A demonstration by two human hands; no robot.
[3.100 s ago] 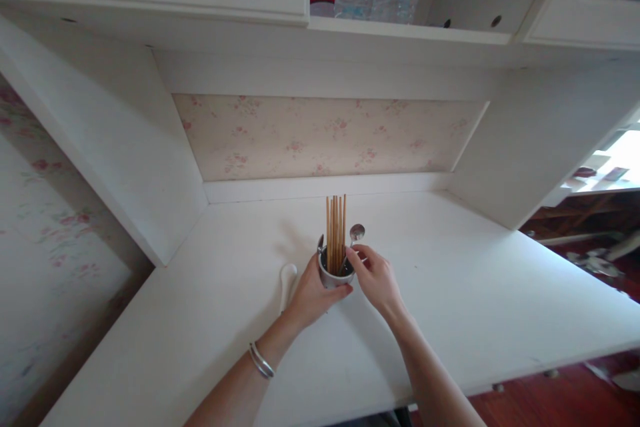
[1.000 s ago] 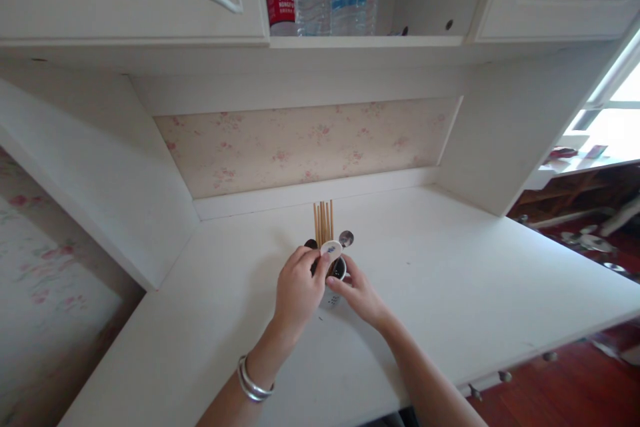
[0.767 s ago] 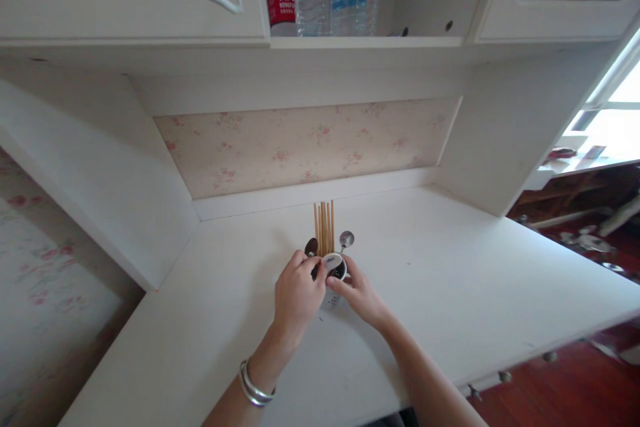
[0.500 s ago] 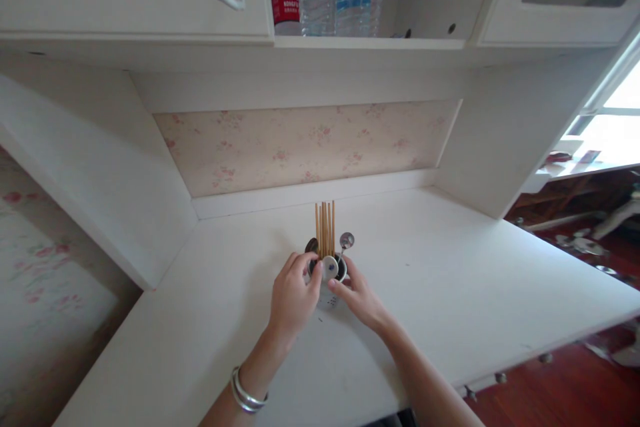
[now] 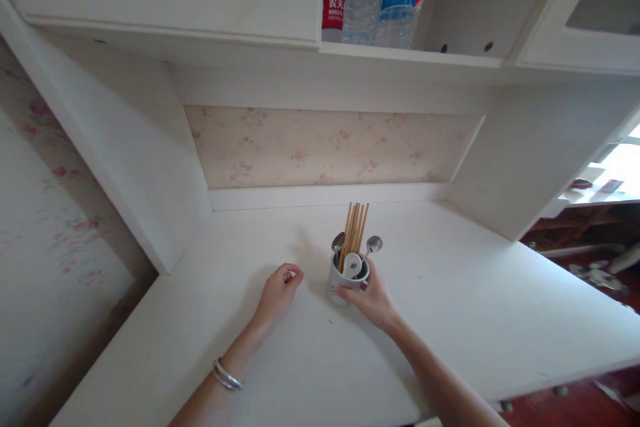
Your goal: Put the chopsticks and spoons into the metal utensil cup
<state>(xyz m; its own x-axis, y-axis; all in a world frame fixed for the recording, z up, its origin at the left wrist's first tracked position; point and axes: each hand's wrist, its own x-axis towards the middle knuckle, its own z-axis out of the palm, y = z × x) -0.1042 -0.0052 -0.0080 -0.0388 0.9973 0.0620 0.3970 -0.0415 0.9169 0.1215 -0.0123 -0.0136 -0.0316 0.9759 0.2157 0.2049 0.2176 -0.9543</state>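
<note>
A white mug (image 5: 336, 292) stands on the white counter, and my right hand (image 5: 373, 300) is closed around its right side, thumb on the front. Several wooden chopsticks (image 5: 357, 227) rise from the mug and lean slightly right. Two metal spoons are in it too: a dark-looking spoon (image 5: 339, 240) at the left and a shiny spoon (image 5: 374, 244) at the right. In front, a white ceramic spoon (image 5: 353, 265) with a blue mark shows at the rim. My left hand (image 5: 280, 290) rests left of the mug, apart from it, its fingers curled with nothing visible in them.
The white counter (image 5: 280, 373) runs under both hands to a back panel with floral wallpaper (image 5: 320, 147). Overhead, several plastic bottles (image 5: 367, 7) stand in a cabinet (image 5: 200, 13). Side panels (image 5: 125, 147) close the recess left and right.
My left hand has let go at the mug's rim and moved away to the left. My right hand stays on the mug. The view has shifted, so things appear further right.
</note>
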